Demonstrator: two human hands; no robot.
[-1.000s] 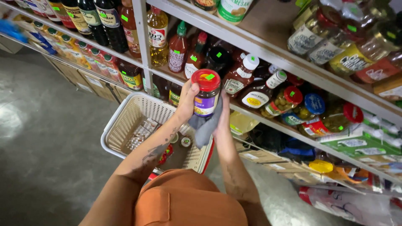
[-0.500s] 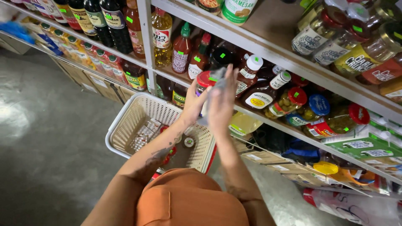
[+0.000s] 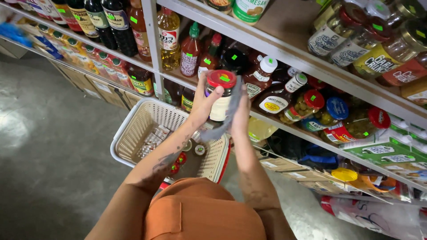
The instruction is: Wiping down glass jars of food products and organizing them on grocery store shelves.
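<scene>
My left hand grips a glass jar with a red lid and a pale label, held upright in front of the middle shelf. My right hand presses a grey cloth against the jar's right side; the cloth hangs down below the jar. Beneath my arms a cream plastic basket with a red handle holds several small jars and packets.
Metal shelves run along the right, packed with sauce bottles, oil bottles, dark soy bottles and jars of pickles. Boxes and bags sit under the lowest shelf. Grey concrete floor spreads to the left.
The jar stays held in front of the shelf. My right hand has moved with the cloth across the jar, from behind it to its right side.
</scene>
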